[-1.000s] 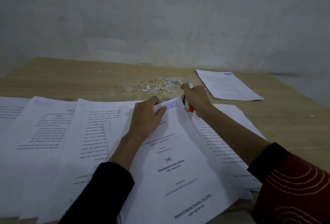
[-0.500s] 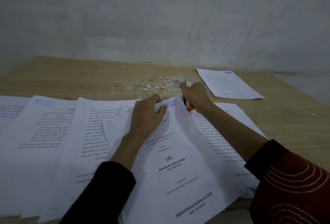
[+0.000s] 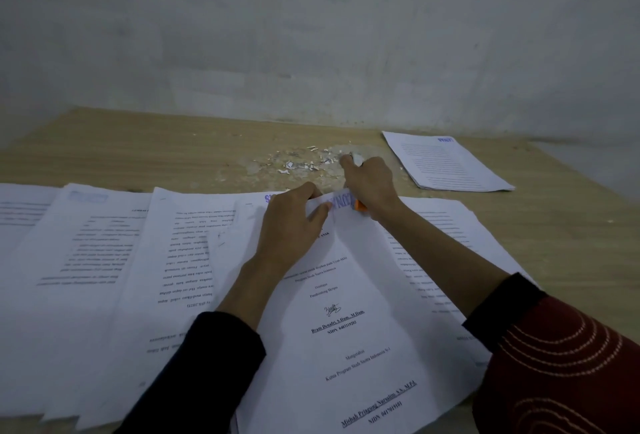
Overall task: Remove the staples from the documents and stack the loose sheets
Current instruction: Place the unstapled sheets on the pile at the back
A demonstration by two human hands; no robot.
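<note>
Head view.

- Left hand (image 3: 291, 222): fingers curled, pinching the top edge of the front document (image 3: 346, 312) beside its blue stamp. The upper corner of the page is lifted and creased.
- Right hand (image 3: 370, 184): closed in a fist around a staple remover (image 3: 360, 206). An orange part shows under the palm at the document's top edge, and a pale tip pokes out past the fingers.
- Pulled staples (image 3: 304, 162): scattered on the wooden table (image 3: 138, 149), just beyond both hands.
- Stack of loose sheets (image 3: 446, 163): at the far right of the table, apart from the rest.
- Other documents (image 3: 86, 260): fanned and overlapping to the left, and under the right forearm.
</note>
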